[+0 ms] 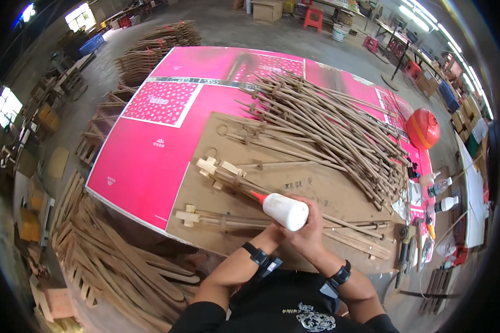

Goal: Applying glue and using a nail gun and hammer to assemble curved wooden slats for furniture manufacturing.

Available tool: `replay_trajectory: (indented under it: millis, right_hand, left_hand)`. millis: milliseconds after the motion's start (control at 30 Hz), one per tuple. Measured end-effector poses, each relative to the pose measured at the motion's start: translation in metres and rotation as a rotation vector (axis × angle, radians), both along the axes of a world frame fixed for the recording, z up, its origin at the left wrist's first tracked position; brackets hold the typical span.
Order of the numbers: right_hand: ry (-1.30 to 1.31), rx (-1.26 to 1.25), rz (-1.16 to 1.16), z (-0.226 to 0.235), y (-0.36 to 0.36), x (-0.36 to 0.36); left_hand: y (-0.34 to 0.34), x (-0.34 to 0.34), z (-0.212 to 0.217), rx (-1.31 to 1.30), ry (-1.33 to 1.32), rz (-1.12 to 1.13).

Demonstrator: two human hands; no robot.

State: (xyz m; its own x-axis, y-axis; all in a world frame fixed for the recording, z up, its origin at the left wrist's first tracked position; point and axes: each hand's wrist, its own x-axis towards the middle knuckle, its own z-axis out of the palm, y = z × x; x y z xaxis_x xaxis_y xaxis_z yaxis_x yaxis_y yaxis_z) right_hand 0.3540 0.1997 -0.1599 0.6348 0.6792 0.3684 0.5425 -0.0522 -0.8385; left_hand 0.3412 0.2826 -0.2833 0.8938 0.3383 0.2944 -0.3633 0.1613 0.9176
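Gripping a white bottle (286, 212) over a brown board (205, 194), a worker's right hand (311, 225) wraps its fingers around the lower body, near the base. The left hand (276, 236) sits just beside it, largely hidden behind bottle and right hand, so whether its fingers grasp anything cannot be told from this angle.

The bottle lies tipped well over, base toward the worker and red nozzle (258, 196) pointing away and to the left; a hold so near the base probably leaves the nozzle clear to aim and the body free to squeeze. Below it, thin rods run across the board, ending at the left in pale blocks (207, 165), perhaps turned that way to keep the joints within sight. A heap of rods (333, 133) lies beyond, likely stacked there to be near yet out of the hands' way. The board covers part of a pink sheet (133, 155), presumably to guard the surface.

The bottle itself looks smooth, plain and opaque, a rounded cylinder with a flat base, its bright nozzle tapering to a narrow tip.
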Motion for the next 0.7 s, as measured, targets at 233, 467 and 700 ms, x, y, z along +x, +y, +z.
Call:
replay_trajectory:
  millis: [233, 467, 700]
  right_hand:
    - [-0.449, -0.448, -0.214, -0.004, 0.038, -0.013]
    - [-0.070, -0.217, 0.092, -0.017, 0.053, -0.003]
    - [-0.053, -0.209, 0.100, -0.027, 0.060, -0.001]
  left_hand:
    - [0.009, -0.002, 0.040, 1.136, 0.062, 0.221]
    - [0.005, 0.011, 0.025, 1.121, -0.075, 0.346]
    - [0.007, 0.011, 0.020, 1.130, -0.090, 0.290]
